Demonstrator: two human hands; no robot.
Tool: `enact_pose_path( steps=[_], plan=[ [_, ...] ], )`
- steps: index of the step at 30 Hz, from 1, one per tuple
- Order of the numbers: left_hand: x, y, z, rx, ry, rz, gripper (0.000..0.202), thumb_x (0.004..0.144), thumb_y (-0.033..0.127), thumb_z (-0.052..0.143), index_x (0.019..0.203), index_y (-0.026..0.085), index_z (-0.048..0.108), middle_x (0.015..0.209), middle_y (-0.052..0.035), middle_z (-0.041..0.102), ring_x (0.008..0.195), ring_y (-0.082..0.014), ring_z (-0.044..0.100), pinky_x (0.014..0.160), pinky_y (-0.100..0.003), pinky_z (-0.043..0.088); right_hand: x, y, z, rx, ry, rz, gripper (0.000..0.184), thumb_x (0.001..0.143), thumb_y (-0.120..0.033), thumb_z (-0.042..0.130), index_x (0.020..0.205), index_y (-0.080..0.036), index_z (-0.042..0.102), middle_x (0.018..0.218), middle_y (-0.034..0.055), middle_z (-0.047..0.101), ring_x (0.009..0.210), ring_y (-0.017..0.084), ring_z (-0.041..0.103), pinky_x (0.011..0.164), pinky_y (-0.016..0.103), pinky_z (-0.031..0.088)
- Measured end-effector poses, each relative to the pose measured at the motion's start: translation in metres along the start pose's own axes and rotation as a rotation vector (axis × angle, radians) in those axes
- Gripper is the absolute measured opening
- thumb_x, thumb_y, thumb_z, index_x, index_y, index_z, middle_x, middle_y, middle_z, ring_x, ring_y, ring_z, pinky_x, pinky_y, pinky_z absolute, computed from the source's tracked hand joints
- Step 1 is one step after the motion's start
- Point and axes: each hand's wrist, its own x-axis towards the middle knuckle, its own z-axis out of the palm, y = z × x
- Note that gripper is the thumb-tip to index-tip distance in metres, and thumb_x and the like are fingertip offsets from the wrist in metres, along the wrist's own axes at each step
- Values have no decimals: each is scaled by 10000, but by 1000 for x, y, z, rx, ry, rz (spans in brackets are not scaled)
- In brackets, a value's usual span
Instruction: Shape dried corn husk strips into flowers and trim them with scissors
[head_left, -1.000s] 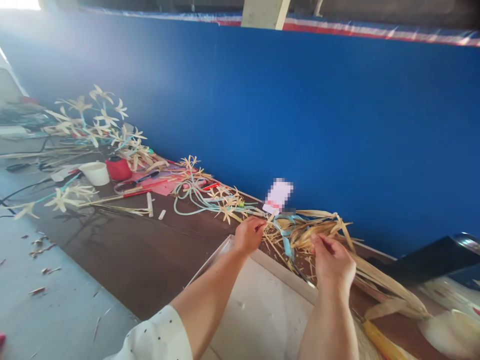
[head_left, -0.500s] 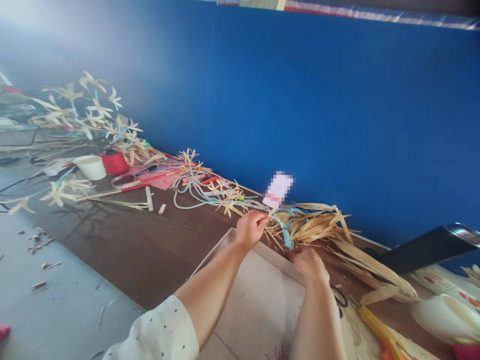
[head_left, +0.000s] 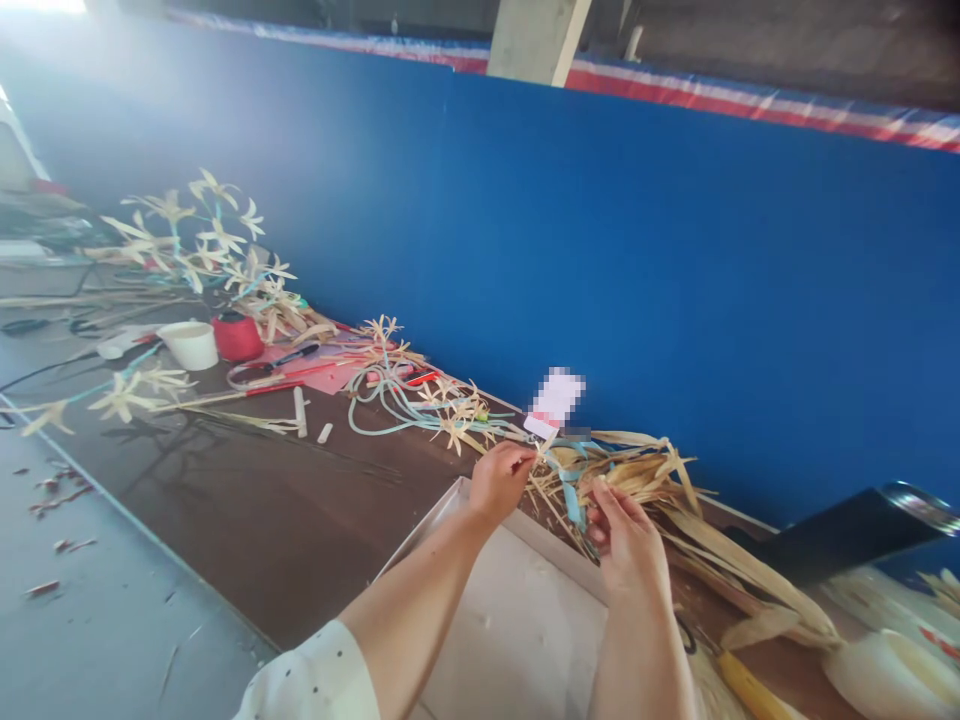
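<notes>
My left hand [head_left: 504,482] is closed in a pinch on a thin pale strip of dried husk [head_left: 547,443], whose tip sticks out past the fingers. Beside it, my right hand [head_left: 624,530] has its thumb and fingers brought together. What it holds, if anything, is too small to make out. A light-blue strip [head_left: 574,505] hangs just left of the right fingertips. Behind both hands lies a pile of dried corn husks [head_left: 645,470], with thin straw-like pieces scattered at its left. Below the wrists is a shallow pale box [head_left: 510,610].
Leftward on the brown tabletop [head_left: 225,520] are coiled light-blue tubing [head_left: 367,425], husk flowers [head_left: 217,235], a white cup [head_left: 189,346] and a red spool [head_left: 238,338]. A blue panel [head_left: 675,270] rises behind. To the right lie a black cylinder [head_left: 847,535] and a white bowl [head_left: 892,670].
My right hand has risen from low beside the box edge to the husk pile, its fingers now pinched together. My left hand keeps its pinch. The view has tilted up slightly.
</notes>
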Motion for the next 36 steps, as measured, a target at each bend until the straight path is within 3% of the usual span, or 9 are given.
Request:
enact_pose_path(
  steps=[4,9,12,21,29,36],
  plan=[
    [0,4,0,-123,-19,-24,107,758,198,603,805,181,697,816,-33,662,769,-124,596,719,-219,471,0,1,2,150,-37,66,282,585,-333,777,781,-174,650,751,-14,633,480,32,440,341,123,274],
    [-1,10,3,-374,-234,-312,231,725,347,630,801,137,688,609,-5,610,541,-92,540,488,-183,431,-1,1,3,209,-21,98,309,554,-294,793,805,-171,661,754,-16,646,465,27,455,332,121,289],
    [-1,12,5,-529,-330,-396,307,655,400,682,774,117,684,534,16,565,469,-71,497,441,-175,402,-1,1,4,207,-3,95,336,535,-278,801,822,-167,666,747,-11,656,468,30,471,333,117,299],
    [0,16,3,-647,-419,-459,403,540,459,747,728,107,687,548,0,599,474,-72,516,490,-203,446,1,4,6,203,38,98,344,541,-273,799,840,-164,668,726,4,669,475,36,496,343,109,326],
    [-1,14,3,-660,-406,-480,378,588,421,737,791,105,690,571,-17,620,493,-81,547,517,-207,465,-1,2,9,312,-52,111,310,530,-240,807,798,-182,664,730,-22,641,460,32,474,326,127,315],
    [-2,16,3,-676,-426,-455,389,596,435,727,794,103,691,555,-13,610,480,-81,539,513,-212,468,-3,3,15,288,-56,127,300,525,-220,803,783,-184,655,736,-20,650,468,43,492,336,127,331]
  ],
)
